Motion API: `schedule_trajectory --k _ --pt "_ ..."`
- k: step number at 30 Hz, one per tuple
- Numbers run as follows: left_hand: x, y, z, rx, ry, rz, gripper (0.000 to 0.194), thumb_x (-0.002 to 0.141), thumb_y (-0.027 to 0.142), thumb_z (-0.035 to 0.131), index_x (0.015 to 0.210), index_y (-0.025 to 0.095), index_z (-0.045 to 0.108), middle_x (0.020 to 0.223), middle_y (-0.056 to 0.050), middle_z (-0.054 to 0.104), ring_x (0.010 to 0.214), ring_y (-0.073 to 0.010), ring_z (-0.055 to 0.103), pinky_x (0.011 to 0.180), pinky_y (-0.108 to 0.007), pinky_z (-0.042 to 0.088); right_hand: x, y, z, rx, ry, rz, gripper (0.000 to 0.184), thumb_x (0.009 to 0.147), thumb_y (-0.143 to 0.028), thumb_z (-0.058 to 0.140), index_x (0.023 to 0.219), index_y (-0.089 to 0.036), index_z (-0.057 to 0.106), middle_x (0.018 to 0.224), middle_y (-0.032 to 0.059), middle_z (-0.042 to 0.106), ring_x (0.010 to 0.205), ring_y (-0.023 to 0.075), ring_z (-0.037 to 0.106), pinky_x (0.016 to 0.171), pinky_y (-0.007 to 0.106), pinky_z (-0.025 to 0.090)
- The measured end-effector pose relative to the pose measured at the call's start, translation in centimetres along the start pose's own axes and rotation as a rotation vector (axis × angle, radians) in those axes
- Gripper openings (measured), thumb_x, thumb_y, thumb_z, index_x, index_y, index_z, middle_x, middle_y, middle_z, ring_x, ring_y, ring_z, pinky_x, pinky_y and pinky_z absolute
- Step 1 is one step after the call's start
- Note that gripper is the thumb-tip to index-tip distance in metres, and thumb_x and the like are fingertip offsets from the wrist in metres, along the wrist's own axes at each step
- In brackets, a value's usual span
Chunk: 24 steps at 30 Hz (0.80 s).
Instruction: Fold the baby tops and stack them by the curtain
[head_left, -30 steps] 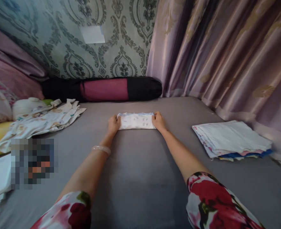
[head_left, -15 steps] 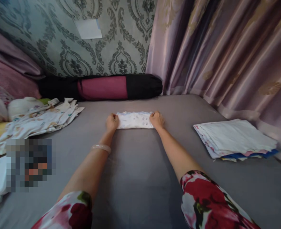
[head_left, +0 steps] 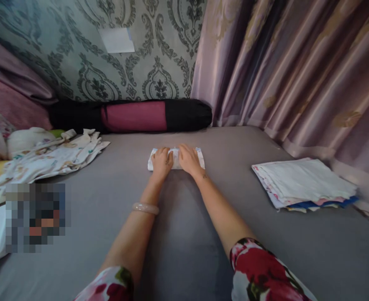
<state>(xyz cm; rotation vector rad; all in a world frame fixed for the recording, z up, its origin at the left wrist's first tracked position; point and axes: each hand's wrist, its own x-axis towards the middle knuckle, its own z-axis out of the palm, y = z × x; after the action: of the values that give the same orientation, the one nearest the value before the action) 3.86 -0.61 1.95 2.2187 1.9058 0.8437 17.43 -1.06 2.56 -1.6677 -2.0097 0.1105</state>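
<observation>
In front of the bolster (head_left: 134, 116) | folded cloth (head_left: 175, 161), lying flat | left hand (head_left: 162, 161), right hand (head_left: 189, 159) palm-down on it, fingers extended | judged light, soft, limp; grip both short ends

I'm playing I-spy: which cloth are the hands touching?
The small folded white cloth in the middle: left hand and right hand lie on it. The stack at right and patterned cloth at left are untouched.

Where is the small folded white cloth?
Head view, centre: the small cloth lies on the grey sheet, beneath the left hand and the right hand.
</observation>
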Motion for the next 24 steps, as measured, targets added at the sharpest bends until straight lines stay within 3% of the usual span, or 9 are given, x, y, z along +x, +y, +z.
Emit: schedule_trajectory --k 4,12,24 --pt "-0.7 0.6 1.0 0.05 -0.064 0.049 0.039 0.1 0.031 0.029 0.126 0.024 0.058 0.141 -0.008 0.055 0.138 -0.0258 0.04 0.113 -0.051 0.026 -1.0 -1.1 1.2 -0.01 -0.085 -0.081 0.043 0.1 -0.02 0.031 0.137 -0.014 0.051 0.147 0.0094 0.048 0.14 0.0217 0.036 0.118 0.044 0.019" --pt "-0.7 -0.3 2.0 0.115 -0.246 0.028 0.047 0.1 0.033 0.026 0.142 0.027 0.047 0.152 -0.007 0.043 0.14 -0.0238 0.038 0.117 -0.051 0.02 -1.9 0.3 2.3 -0.062 -0.195 -0.045 0.05 0.1 -0.026 0.027 0.147 -0.016 0.041 0.153 0.0056 0.04 0.145 0.0199 0.028 0.119 0.043 0.016" --pt "-0.1 -1.6 2.0 0.204 -0.245 -0.074 0.057 0.098 0.049 0.027 0.145 0.022 0.044 0.156 -0.012 0.035 0.145 -0.0308 0.029 0.117 -0.053 0.016 -1.5 1.5 2.3 -0.177 -0.165 0.019 0.049 0.103 -0.038 0.026 0.145 -0.022 0.045 0.154 0.0039 0.038 0.144 0.0227 0.029 0.118 0.044 0.017"
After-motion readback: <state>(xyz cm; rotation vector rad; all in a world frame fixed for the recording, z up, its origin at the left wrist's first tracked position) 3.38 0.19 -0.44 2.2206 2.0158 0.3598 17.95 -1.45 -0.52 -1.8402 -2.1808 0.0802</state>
